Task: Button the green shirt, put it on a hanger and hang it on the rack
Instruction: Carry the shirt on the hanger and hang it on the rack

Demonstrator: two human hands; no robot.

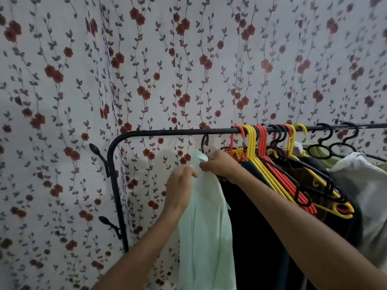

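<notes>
Below the black rail of the rack [167,131], toward its left end, the pale green shirt [206,227] hangs down from a dark hanger hook [205,140] that sits just under the bar; whether the hook rests on the rail cannot be told. At the shirt's top, both hands grip the cloth. The left hand [180,185] is closed on the fabric at the left shoulder, fingers curled around the edge. The right hand [219,166] pinches the collar area, thumb and fingers pressed together on the cloth. Just right of the shirt hangs a dark garment [251,227], touching it. Farther right along the rail, a tight cluster of empty orange, yellow and black hangers [272,160] slopes downward, and beyond them lies a white garment [360,176]. Behind everything hangs a white curtain [83,80] printed with red flowers and dark leafy vines.
</notes>
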